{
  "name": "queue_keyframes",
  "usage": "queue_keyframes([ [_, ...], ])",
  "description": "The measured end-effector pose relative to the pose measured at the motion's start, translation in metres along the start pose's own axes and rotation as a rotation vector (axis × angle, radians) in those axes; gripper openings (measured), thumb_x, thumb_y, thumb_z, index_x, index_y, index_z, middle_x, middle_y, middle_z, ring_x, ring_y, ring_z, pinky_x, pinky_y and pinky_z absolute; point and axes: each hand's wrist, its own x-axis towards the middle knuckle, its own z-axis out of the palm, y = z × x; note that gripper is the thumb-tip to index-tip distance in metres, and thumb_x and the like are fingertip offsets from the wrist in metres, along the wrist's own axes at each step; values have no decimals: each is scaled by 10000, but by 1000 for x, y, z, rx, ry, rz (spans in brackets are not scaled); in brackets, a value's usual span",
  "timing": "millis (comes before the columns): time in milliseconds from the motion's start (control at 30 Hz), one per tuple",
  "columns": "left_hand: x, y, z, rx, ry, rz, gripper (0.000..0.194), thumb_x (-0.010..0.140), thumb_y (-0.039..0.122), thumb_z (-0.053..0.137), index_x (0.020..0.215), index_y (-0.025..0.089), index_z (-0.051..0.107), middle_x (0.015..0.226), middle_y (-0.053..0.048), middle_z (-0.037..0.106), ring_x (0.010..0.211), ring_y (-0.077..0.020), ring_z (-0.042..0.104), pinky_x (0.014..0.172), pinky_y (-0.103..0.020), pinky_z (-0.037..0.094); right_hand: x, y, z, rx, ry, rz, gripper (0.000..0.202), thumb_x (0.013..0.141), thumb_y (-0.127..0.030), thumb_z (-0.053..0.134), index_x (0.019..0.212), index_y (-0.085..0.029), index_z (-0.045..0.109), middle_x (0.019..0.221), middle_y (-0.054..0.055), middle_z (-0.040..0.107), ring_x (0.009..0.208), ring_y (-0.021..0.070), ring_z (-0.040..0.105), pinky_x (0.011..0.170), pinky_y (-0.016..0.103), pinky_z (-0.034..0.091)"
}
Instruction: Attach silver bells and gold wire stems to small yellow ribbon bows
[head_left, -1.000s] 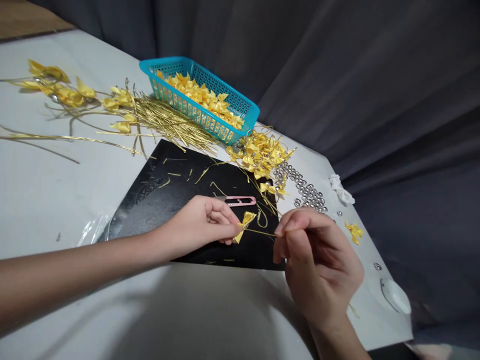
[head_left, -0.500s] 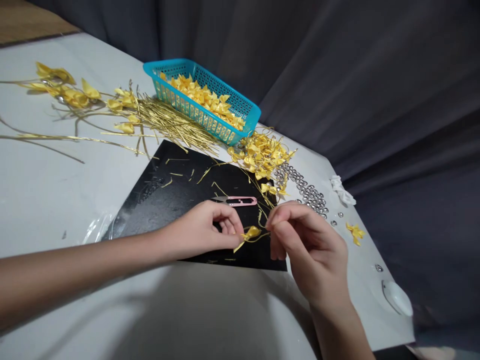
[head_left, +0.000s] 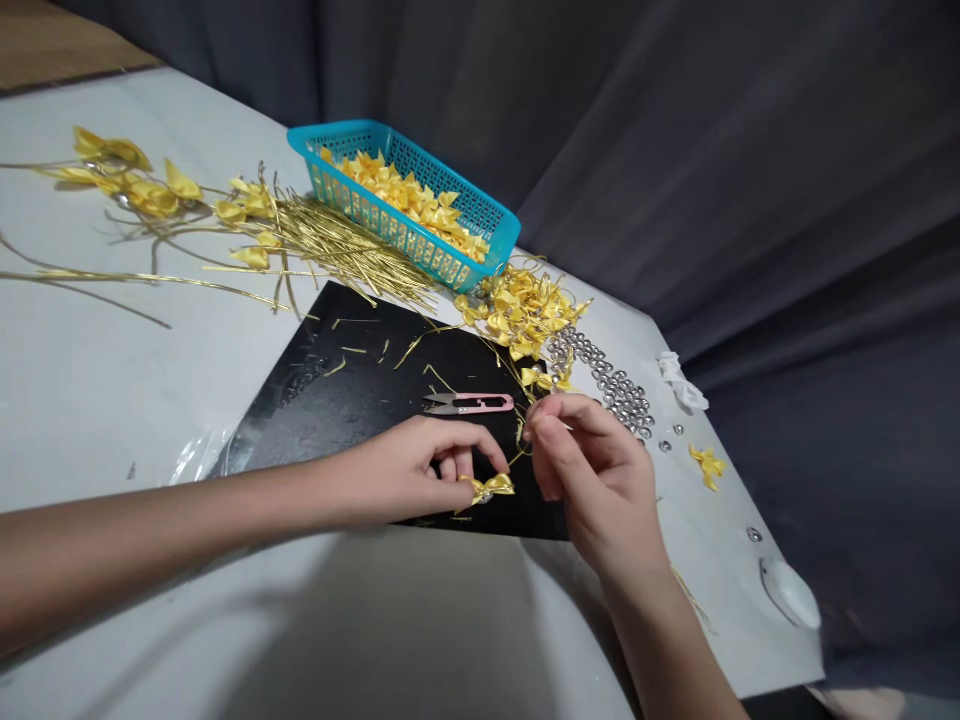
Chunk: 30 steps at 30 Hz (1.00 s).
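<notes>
A small yellow ribbon bow (head_left: 496, 486) with a shiny bead-like centre sits low over the black mat (head_left: 300, 400). My left hand (head_left: 442, 465) has the bow between thumb and fingertips, covering its left end. Just to the right, my right hand (head_left: 592, 470) is closed in a pinch. A thin gold cord (head_left: 519, 456) runs from near the bow toward those fingers; its end is hidden there. Pink-handled thread snips (head_left: 472, 403) lie on the mat just beyond my left hand, blades pointing left.
Behind the mat stands a blue basket (head_left: 420, 240) of yellow bows, beside a bundle of gold cords (head_left: 352, 250). Corded bows (head_left: 525, 305) are heaped at its right end, near scattered silver beads (head_left: 622, 395). More bows (head_left: 154, 190) lie at left; a white rounded object (head_left: 790, 592) at right.
The bow has turned, so its shiny centre now faces me, and it sits slightly lower. My left index finger has extended over it. My right hand has shifted a little left.
</notes>
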Motion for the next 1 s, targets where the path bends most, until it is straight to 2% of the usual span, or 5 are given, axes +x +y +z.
queue_keyframes([
  [200, -3, 3, 0, 271, 10, 48, 280, 676, 128, 532, 909, 174, 681, 723, 28, 469, 542, -69, 420, 483, -180, 344, 2, 3, 8, 2, -84, 53, 103, 789, -272, 604, 755, -181, 571, 615, -43, 535, 412, 26, 380, 363, 161, 282],
  [433, 0, 3, -3, -127, 201, -18, 205, 760, 332, 578, 807, 148, 657, 652, 19, 558, 549, -88, 458, 490, -190, 376, 6, 10, 12, 17, -46, 116, 134, 771, -309, 630, 770, -184, 583, 565, -63, 493, 392, 27, 333, 353, 172, 247],
  [667, 0, 2, -6, -236, 221, -25, 164, 756, 308, 623, 758, 145, 644, 656, 37, 576, 519, -55, 438, 479, -166, 361, 3, 11, 11, 18, -43, 152, 188, 772, -364, 625, 790, -186, 566, 485, -88, 429, 383, 33, 322, 369, 170, 238],
  [867, 1, 3, -8, -374, 332, -16, 170, 770, 314, 613, 791, 145, 619, 664, 44, 570, 484, -36, 415, 455, -161, 325, 10, 7, 2, -90, -315, 322, 245, 723, -353, 669, 852, -154, 608, 561, -75, 434, 414, 30, 313, 363, 174, 227],
  [1000, 2, 3, -10, -433, 338, -32, 157, 759, 292, 622, 760, 136, 612, 663, 34, 579, 490, -38, 414, 455, -164, 327, 11, 12, 7, -71, -318, 318, 187, 738, -325, 651, 791, -150, 613, 630, -57, 461, 419, 19, 297, 344, 176, 193],
])
